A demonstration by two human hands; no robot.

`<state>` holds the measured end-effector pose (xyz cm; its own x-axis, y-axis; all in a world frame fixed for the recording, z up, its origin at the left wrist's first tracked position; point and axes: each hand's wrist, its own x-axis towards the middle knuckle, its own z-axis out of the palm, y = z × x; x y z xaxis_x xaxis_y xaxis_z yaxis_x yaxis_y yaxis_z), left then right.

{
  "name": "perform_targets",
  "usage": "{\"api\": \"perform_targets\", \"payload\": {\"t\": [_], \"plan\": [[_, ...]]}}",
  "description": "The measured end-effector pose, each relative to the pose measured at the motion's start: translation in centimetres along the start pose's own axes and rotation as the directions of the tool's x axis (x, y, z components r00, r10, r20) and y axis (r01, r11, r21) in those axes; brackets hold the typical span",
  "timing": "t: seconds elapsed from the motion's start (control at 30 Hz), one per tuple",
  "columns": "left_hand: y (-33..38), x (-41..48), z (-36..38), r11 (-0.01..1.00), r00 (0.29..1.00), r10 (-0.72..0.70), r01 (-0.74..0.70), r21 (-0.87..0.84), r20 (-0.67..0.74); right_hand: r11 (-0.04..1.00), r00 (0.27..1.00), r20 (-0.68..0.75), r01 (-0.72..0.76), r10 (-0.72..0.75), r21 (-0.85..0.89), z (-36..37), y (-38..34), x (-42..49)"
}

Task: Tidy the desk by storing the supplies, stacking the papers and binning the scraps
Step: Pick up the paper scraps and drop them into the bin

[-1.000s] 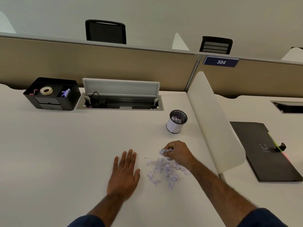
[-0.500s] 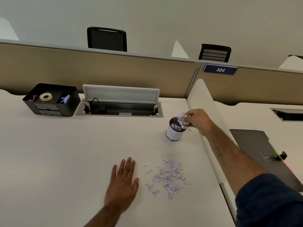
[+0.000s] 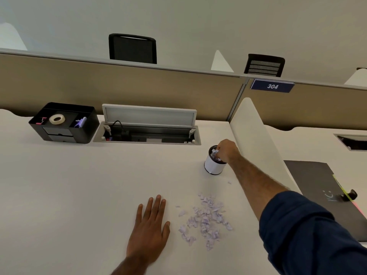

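Head view: left hand [image 3: 148,233] lies flat on desk [image 3: 79,185], fingers straight. Purple scraps [image 3: 205,219] are heaped just to its right. Farther back, right hand [image 3: 227,150] pinches more scraps in the mouth of white cup [image 3: 213,167]. Black organizer [image 3: 63,124] sits back left.

The right hand [image 3: 227,150] hides its fingers inside the cup [image 3: 213,168].

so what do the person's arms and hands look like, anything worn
Bare hands: no gloves, rings or watch show on the left hand or right hand. The right arm has a dark navy sleeve pushed up above a hairy forearm. The left forearm is bare; no sleeve shows.
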<state>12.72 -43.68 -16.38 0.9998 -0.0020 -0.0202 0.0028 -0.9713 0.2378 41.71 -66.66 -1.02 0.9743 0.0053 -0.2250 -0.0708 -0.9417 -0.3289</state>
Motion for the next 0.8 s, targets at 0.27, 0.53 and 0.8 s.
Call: {"api": "perform_targets", "payload": {"t": [0.27,0.53,0.8], "plan": [[0.0,0.0,-0.1,1.0,1.0,0.008,-0.008,-0.004,-0.007,0.989,0.999,0.017,0.029,-0.027,-0.147,-0.6,-1.0,0.2],[0.0,0.0,-0.1,1.0,1.0,0.01,-0.01,-0.002,-0.002,1.0,0.987,-0.161,-0.008,0.009,0.006,-0.6,-0.3,-0.6],[0.0,0.0,-0.1,1.0,1.0,-0.003,0.003,-0.006,0.011,0.58,0.889,-0.233,-0.045,0.394,0.813,-0.9,5.0,-5.4]]}}
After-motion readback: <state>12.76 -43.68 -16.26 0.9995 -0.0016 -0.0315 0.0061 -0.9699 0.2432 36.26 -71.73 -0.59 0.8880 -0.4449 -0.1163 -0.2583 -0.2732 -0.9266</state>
